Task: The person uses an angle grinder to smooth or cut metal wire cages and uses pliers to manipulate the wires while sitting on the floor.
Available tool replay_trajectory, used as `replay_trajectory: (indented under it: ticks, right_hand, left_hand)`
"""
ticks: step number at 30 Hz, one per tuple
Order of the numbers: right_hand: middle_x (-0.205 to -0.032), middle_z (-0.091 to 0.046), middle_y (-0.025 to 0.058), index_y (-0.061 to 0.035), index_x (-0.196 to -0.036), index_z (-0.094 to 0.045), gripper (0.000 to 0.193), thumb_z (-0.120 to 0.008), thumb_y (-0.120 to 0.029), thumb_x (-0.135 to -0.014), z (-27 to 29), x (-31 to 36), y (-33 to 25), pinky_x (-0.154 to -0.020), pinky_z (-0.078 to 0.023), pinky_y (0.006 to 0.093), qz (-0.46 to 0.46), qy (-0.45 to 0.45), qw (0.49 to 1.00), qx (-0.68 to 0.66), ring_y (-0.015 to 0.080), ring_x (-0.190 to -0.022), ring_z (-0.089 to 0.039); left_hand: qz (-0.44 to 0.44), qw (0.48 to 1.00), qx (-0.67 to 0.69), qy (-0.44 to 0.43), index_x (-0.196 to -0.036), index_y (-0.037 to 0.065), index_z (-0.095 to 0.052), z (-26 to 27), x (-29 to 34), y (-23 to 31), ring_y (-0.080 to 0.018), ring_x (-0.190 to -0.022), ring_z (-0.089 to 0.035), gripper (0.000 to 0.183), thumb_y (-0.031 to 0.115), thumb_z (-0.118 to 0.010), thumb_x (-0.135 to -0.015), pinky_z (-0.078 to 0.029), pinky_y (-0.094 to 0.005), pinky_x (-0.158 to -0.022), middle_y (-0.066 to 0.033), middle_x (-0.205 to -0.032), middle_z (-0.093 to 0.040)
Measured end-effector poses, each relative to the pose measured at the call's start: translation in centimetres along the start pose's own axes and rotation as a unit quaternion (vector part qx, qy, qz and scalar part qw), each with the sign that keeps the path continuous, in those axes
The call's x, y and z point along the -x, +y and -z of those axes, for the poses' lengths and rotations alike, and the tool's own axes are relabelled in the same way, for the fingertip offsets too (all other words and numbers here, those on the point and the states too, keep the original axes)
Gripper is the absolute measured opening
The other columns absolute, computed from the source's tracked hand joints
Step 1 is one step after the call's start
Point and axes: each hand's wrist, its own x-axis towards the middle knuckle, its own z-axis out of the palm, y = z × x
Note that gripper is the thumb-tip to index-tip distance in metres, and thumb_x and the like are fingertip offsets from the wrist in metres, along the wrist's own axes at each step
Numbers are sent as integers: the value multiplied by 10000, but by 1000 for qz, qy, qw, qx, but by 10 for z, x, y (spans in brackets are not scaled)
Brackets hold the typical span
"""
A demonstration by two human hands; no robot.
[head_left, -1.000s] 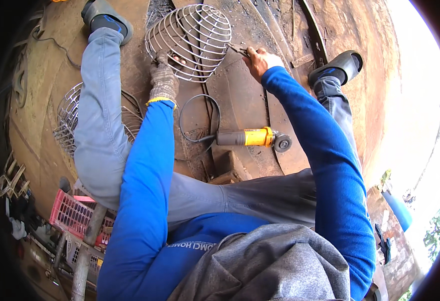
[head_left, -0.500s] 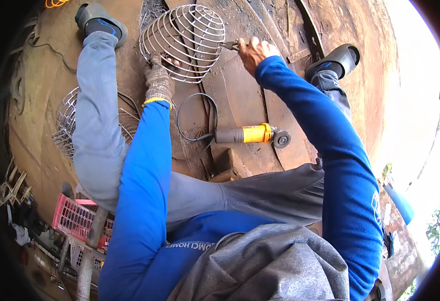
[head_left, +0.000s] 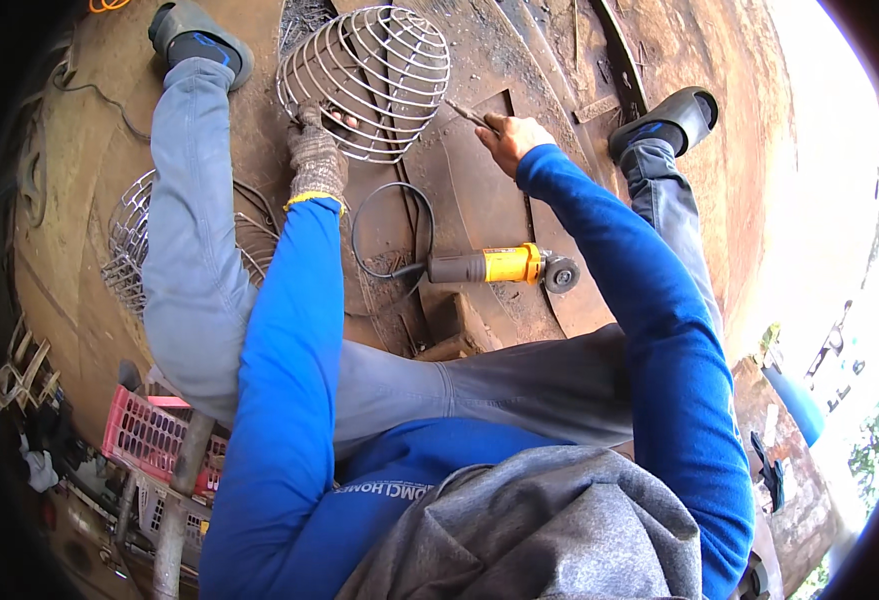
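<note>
Head view: rust-brown floor of overlapping sheets under everything, grey-trousered left leg and right leg spread on either side. Dome-shaped silvery metal wire basket on the floor, top centre, between the feet. Second silvery wire cage, partly hidden behind the left leg. Pink slotted plastic crate, lower left. Yellow and dark-grey angle grinder lies on the floor nearer the body, disc end right, black cable looped beside it. Left hand, grey knit glove with yellow cuff: grip closed on the basket's lower-left wires. Right hand, bare: grip closed around a slim dark metal hand tool, tip just beside the basket's right side; contact unclear. Risks, my judgement: rounded basket could roll or twist if the left grip slackens; tool could skid off a wire if pushed at a slant; bare right knuckles could scrape on the wires if that happens. Grinder disc is exposed between the legs, so a knock or snagged cable could swing it round; whether it has power, can't tell.
</note>
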Motion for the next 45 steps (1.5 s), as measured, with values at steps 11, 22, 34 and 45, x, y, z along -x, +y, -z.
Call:
replay_trajectory:
  ticks: [11,22,34,45]
  right_hand:
    - [-1031,-694,243,-90,-1172,-652,418,-498,-431,-985,-1,-21,9,-867,-535,498,-15,5,1000,-26,423,-965,-676]
    - [-1043,-635,276,-164,-1236,-568,344,-493,-405,-1002,-2,3,-23,-764,-551,540,-5,61,994,96,475,-846,-675]
    - [-1110,-599,316,-64,-1358,-463,480,-482,-385,-1003,-2,4,-15,-755,-563,523,6,48,989,138,467,-873,-683]
    - [-1040,-629,307,-44,-1319,-502,449,-498,-352,-992,-7,-6,-23,-770,-560,531,7,51,988,147,451,-880,-689]
  left_hand:
    - [1,1000,-14,4,-1156,81,-561,-10,5,1,-209,-654,-618,331,319,-662,-949,-593,-365,-609,-50,-847,-616]
    - [-11,1000,7,6,-1116,69,-541,2,-8,-4,-214,-668,-606,278,282,-629,-961,-605,-378,-601,-60,-866,-602]
    - [-4,1000,9,13,-1156,83,-551,1,-1,-2,-213,-684,-615,311,311,-641,-966,-597,-369,-612,-62,-881,-612]
    - [-25,999,7,20,-1108,74,-549,4,-7,-4,-214,-683,-604,320,330,-657,-949,-594,-372,-616,-60,-849,-598]
